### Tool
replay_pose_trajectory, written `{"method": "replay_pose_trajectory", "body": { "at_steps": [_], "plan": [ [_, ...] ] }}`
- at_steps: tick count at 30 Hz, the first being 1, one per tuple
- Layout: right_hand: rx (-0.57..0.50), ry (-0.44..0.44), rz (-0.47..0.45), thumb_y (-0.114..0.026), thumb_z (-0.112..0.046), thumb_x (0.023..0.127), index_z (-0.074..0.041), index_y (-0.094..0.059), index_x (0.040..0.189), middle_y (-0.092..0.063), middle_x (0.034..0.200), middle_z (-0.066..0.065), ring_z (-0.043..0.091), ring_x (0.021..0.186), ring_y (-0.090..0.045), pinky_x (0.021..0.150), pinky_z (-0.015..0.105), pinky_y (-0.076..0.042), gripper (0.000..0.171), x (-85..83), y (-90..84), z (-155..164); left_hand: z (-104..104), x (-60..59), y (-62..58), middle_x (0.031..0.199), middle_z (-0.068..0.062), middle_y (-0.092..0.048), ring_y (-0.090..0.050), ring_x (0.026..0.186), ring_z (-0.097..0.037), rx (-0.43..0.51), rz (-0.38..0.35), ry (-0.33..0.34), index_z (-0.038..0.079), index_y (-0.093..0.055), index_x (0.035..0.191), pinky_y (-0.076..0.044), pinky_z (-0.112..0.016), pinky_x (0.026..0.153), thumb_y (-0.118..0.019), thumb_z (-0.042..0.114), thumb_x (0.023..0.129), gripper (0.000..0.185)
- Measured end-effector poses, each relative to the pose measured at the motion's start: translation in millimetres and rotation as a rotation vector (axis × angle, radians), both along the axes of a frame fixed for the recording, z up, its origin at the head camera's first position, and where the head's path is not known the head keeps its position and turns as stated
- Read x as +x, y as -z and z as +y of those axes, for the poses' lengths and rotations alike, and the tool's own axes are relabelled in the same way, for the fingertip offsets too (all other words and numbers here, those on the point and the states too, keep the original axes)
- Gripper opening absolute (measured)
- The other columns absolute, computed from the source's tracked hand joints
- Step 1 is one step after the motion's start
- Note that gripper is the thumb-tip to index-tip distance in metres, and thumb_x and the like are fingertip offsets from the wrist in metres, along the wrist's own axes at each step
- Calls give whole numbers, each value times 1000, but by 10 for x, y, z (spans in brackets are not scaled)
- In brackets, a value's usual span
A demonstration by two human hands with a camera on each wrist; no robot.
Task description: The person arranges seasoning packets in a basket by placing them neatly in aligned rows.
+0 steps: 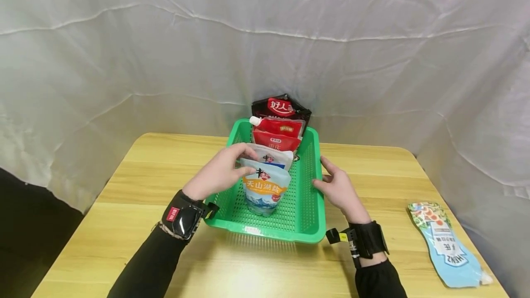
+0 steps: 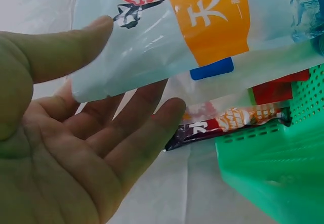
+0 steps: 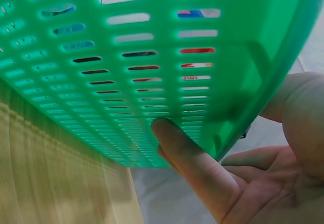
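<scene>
Ideally the left hand (image 1: 221,171), pinching the salt pouch (image 1: 265,187) by its top edge, keeps it upright inside the green basket (image 1: 308,224); the right hand (image 1: 337,190), fingers straight, steadies the basket's outer wall.

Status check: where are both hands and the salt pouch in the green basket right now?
Left hand pinches top of salt pouch, upright in green basket. Right hand open, fingers against basket's right wall. Other pouches stacked behind; nothing blocking.
</scene>
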State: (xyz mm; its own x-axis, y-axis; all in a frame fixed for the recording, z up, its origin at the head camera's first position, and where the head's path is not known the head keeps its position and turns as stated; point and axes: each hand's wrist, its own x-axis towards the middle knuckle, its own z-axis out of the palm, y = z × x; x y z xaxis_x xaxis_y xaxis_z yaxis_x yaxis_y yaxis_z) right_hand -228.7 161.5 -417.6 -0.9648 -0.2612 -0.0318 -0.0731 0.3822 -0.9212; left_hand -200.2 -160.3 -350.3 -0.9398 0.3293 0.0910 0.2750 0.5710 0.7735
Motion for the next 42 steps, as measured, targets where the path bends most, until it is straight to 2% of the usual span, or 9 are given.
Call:
{"method": "replay_pose_trajectory", "body": {
  "at_steps": [5,9,13,17,22,28,31,35,42],
  "plan": [
    [51,-6,28,-65,-7,100,4,-21,162,-36,161,30,44,131,-58,92,38,-60,77,2,-44,23,-52,193,-79,140,-6,-54,-57,120,-27,-7,172,-93,9,-60,137,-54,-48,100,-77,18,96,45],
    [83,23,83,-66,-15,102,2,-29,161,-35,164,22,41,136,-54,100,31,-54,72,30,-112,114,-86,392,-103,141,-7,-53,-57,122,-26,15,355,-165,7,-63,134,-55,-46,96,-78,16,95,44],
    [77,111,206,-65,-14,103,0,-39,158,-48,157,19,39,131,-59,95,14,-50,63,52,-164,258,-75,552,-34,131,-7,-60,-61,114,-23,39,492,-153,4,-68,124,-58,-42,87,-80,9,91,36],
    [111,214,363,-66,-12,102,-1,-50,152,-58,148,18,36,126,-62,90,7,-48,53,48,-215,434,-41,683,104,118,-3,-66,-65,104,-20,12,558,-94,6,-72,118,-59,-39,85,-81,7,90,29],
    [250,301,451,-66,-16,103,-6,-55,149,-62,143,19,33,123,-62,89,7,-48,49,96,-248,779,41,808,278,110,5,-67,-67,101,-13,-67,541,0,13,-74,112,-59,-32,84,-84,10,88,26],
    [361,301,420,-62,-28,106,-13,-49,155,-53,150,19,37,133,-52,108,40,-46,53,182,-12,1369,141,896,425,111,9,-67,-66,103,-10,-198,419,135,20,-75,112,-58,-32,86,-85,22,88,26],
    [429,253,347,-60,-29,107,-6,-41,158,-45,154,26,45,135,-46,110,54,-41,59,203,77,1659,160,919,474,108,10,-67,-64,100,-9,-231,380,187,20,-77,111,-56,-31,85,-85,26,89,25],
    [605,174,179,-58,-38,107,11,-29,156,-36,150,41,62,126,-43,95,68,-44,75,262,22,1933,167,931,509,102,11,-65,-62,95,-6,-217,348,229,20,-80,108,-55,-27,84,-82,24,91,17],
    [766,112,-73,-52,-52,106,23,-16,152,-26,140,51,67,120,-36,95,72,-40,95,291,130,2400,164,939,537,100,13,-64,-62,93,-4,-196,343,230,21,-81,106,-55,-24,81,-82,22,92,14]
  ]
}}
